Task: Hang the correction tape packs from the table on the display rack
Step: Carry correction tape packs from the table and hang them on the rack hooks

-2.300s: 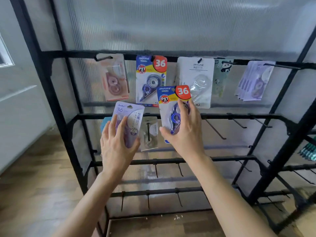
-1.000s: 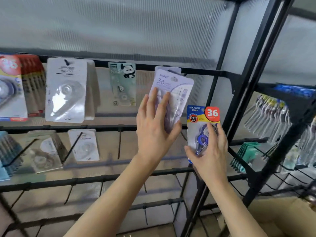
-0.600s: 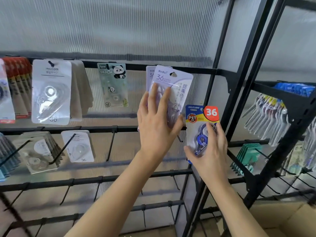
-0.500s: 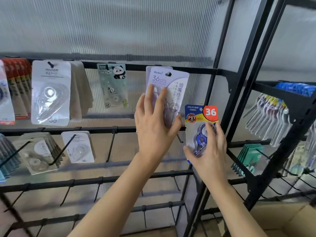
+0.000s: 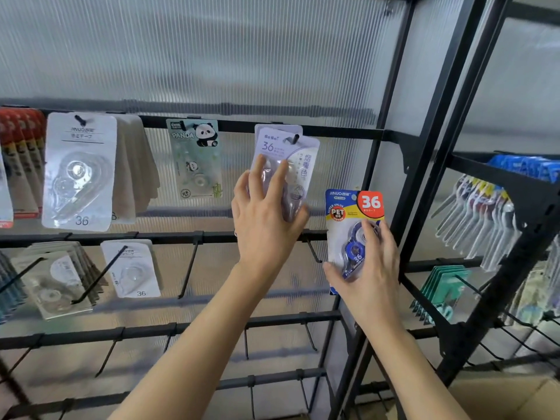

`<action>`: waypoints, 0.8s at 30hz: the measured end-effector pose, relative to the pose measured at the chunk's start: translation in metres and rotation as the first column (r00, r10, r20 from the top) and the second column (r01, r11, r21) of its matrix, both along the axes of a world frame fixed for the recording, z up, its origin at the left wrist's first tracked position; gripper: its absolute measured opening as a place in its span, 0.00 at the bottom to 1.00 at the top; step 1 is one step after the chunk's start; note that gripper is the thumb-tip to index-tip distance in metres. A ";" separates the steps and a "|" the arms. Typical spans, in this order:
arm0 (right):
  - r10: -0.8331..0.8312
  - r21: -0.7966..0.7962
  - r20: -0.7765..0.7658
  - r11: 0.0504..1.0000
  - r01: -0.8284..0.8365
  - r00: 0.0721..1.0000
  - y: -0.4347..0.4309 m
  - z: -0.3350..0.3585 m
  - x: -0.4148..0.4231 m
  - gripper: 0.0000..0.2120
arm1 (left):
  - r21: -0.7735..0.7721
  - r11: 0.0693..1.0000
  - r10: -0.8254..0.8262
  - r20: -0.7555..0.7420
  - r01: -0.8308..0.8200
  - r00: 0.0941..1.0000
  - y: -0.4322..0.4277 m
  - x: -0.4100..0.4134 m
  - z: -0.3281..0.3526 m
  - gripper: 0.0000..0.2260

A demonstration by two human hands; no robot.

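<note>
Ribbed translucent panel (image 5: 197, 56) backs a black metal display rack (image 5: 391, 137) whose horizontal bars carry rows of pegs. A second rack bay (image 5: 515, 189) stands at an angle on the right, hung with more blister packs, and a cardboard box (image 5: 515, 398) sits low at the right corner. On the top bar hang red-topped packs (image 5: 21, 159) at the far left, then white Jinuo packs (image 5: 79, 171), then a green panda pack (image 5: 195, 159). The bar below holds clear packs (image 5: 131, 268) on two long pegs, with several bare pegs to their right.

The left hand (image 5: 263, 219) presses flat on the lilac BaBo correction tape pack (image 5: 288, 165), fingers spread over its blister and thumb along its lower right edge; the pack's hole is on the peg at the top bar, in front of another lilac card. The right hand (image 5: 368, 268) has its grip closed around the blue Jinuo "36" pack (image 5: 353, 225), thumb and fingers pinching the lower half, holding it upright in the air just beside the rack's corner post, below and right of the lilac one.
</note>
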State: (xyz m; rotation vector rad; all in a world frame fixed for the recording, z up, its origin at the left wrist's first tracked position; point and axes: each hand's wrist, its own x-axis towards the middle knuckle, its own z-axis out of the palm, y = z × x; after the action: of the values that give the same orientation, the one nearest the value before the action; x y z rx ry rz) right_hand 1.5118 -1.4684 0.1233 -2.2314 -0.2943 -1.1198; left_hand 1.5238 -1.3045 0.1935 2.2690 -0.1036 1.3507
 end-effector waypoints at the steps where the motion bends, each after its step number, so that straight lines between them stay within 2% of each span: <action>1: 0.000 -0.001 -0.001 1.000 0.000 1.000 -0.001 0.000 0.001 0.43 | -0.002 1.000 -0.005 -0.018 0.005 1.000 0.000 0.008 -0.001 0.29; 5: -0.011 0.000 -0.002 1.000 0.011 1.000 -0.002 -0.002 0.002 0.43 | -0.053 0.998 -0.040 -0.129 0.033 0.991 0.000 0.040 0.005 0.32; 10: 0.008 0.001 -0.013 1.000 -0.008 1.000 -0.006 -0.006 0.003 0.43 | -0.077 0.997 0.004 -0.238 -0.023 0.971 0.000 0.074 0.012 0.31; 13: 0.010 0.002 -0.015 1.000 -0.010 1.000 -0.008 -0.006 0.001 0.42 | -0.033 0.998 0.039 -0.295 -0.051 0.955 -0.001 0.083 0.012 0.32; 16: 0.013 0.005 -0.035 1.000 -0.013 0.999 -0.006 -0.007 0.000 0.43 | 0.075 0.996 0.062 -0.367 -0.037 0.928 0.002 0.080 0.007 0.34; 19: 0.038 0.005 -0.040 0.999 -0.038 0.998 0.000 -0.012 -0.001 0.43 | 0.130 0.992 0.050 -0.367 -0.002 0.929 0.009 0.065 -0.003 0.35; 24: 0.121 0.038 -0.019 0.992 -0.120 0.992 0.030 -0.025 -0.010 0.39 | 0.103 0.993 -0.030 -0.278 0.061 0.960 0.049 0.014 -0.036 0.32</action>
State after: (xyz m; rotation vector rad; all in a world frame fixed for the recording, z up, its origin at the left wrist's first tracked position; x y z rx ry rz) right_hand 1.5019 -1.4386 0.0983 -2.1616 -0.3912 -1.0291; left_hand 1.5374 -1.2554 0.1575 2.5083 -0.1379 1.0143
